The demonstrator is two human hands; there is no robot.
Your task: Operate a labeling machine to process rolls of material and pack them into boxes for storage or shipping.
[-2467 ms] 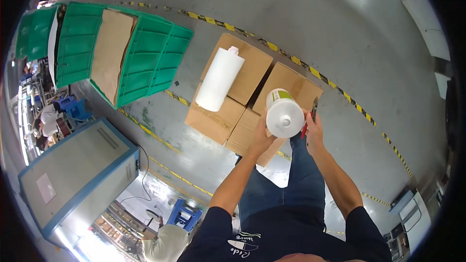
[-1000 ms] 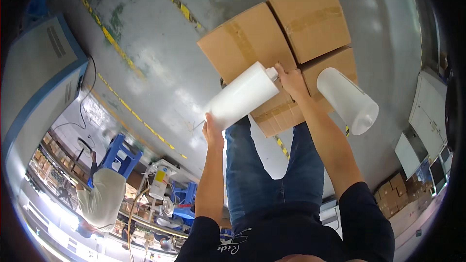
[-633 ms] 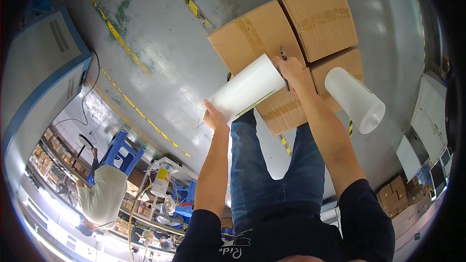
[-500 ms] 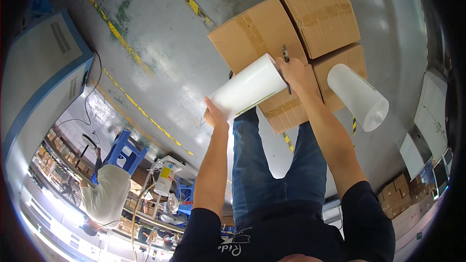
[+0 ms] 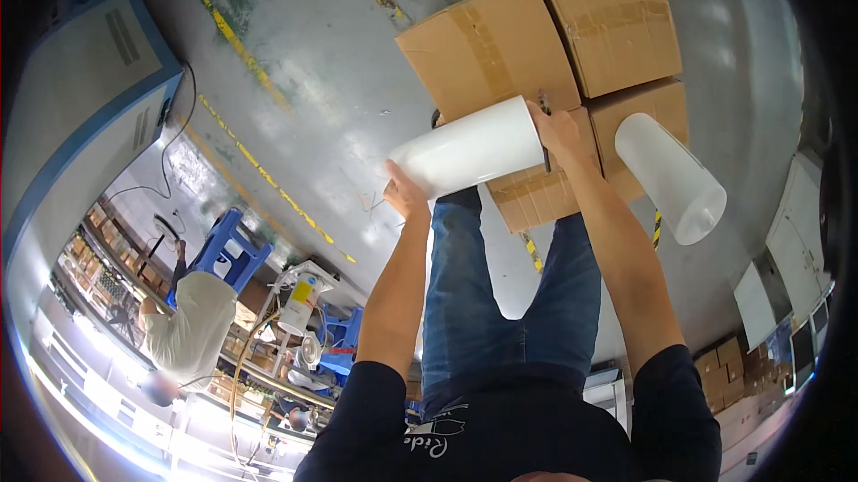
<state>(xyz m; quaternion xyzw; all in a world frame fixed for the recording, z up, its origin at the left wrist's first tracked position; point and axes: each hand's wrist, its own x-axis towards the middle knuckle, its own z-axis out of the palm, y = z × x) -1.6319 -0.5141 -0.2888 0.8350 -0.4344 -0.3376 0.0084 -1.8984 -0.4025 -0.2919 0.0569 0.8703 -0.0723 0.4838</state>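
A thick white roll (image 5: 469,147), seemingly of plastic film, is held aslant between my two hands above the cardboard boxes. My left hand (image 5: 407,192) supports its left end, thumb on the near side and fingers mostly hidden beneath. At the other end my right hand (image 5: 556,134) grips the rim. A black marker pen (image 5: 547,159) sticks out from that same hand, its other end showing above the knuckles. To the right, a second white roll (image 5: 666,174) rests against the boxes, its hollow end toward me.
Several taped cardboard boxes (image 5: 487,44) stand in front of me. Yellow floor markings (image 5: 232,35) cross the grey floor at left, beside a large grey-blue cabinet (image 5: 98,98). A person in a light shirt (image 5: 192,326) is near a blue stool (image 5: 231,250) at lower left.
Between my hands the roll has tilted closer to level and turned, so the green strip along its lower side no longer shows. The boxes sit slightly farther right in view.
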